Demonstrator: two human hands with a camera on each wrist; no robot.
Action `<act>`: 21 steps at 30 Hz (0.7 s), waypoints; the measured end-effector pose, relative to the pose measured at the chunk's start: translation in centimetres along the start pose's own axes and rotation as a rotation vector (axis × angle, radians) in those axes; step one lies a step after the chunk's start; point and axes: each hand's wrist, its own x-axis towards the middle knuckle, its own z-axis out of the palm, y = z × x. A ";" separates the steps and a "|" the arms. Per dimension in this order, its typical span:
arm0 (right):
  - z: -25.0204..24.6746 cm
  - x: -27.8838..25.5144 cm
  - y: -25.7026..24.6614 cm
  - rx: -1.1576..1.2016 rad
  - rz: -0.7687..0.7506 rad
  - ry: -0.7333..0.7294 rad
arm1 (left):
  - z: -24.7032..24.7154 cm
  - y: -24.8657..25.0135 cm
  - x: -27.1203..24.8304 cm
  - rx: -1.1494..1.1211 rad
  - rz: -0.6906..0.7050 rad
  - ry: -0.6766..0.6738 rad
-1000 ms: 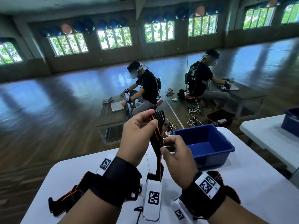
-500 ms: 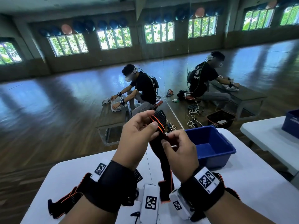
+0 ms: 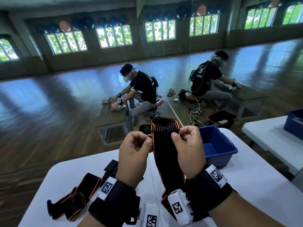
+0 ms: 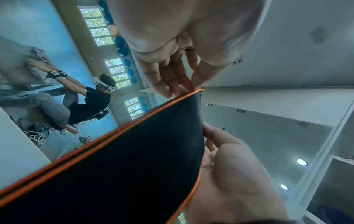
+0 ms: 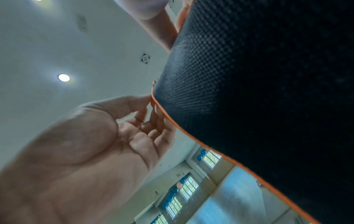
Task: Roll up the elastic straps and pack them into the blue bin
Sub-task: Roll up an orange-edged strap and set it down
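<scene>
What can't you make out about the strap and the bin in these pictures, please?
- Blue bin, head view: the right hand hides its near-left corner.
- Held strap: its lower end is hidden behind the wrist cameras.
- Left hand: its fingertips curl out of sight.
- Wrist views: table and bin are out of frame.

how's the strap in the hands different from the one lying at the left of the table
The held strap is lifted, pinched at its top by the left hand and right hand; the loose strap lies untouched on the white table. The held one hangs straight; the loose one lies folded. Both are black, orange-edged.
</scene>
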 end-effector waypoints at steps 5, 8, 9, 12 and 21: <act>0.3 -0.4 -0.6 -0.032 0.000 -0.033 | 0.4 -0.3 -0.6 -0.059 -0.008 -0.008; 0.4 -0.6 -0.8 -0.028 -0.012 -0.073 | 0.4 -0.3 -0.9 -0.068 -0.011 -0.034; 0.5 -0.6 -0.8 -0.030 -0.017 -0.085 | 0.4 -0.3 -0.9 -0.064 -0.011 -0.046; 0.6 -0.6 -0.4 -0.025 -0.012 -0.153 | 0.4 -0.1 -1.2 -0.063 0.011 -0.074; 0.5 -1.4 1.0 -0.132 -0.045 -0.336 | -0.3 -1.4 -0.9 0.028 -0.041 -0.021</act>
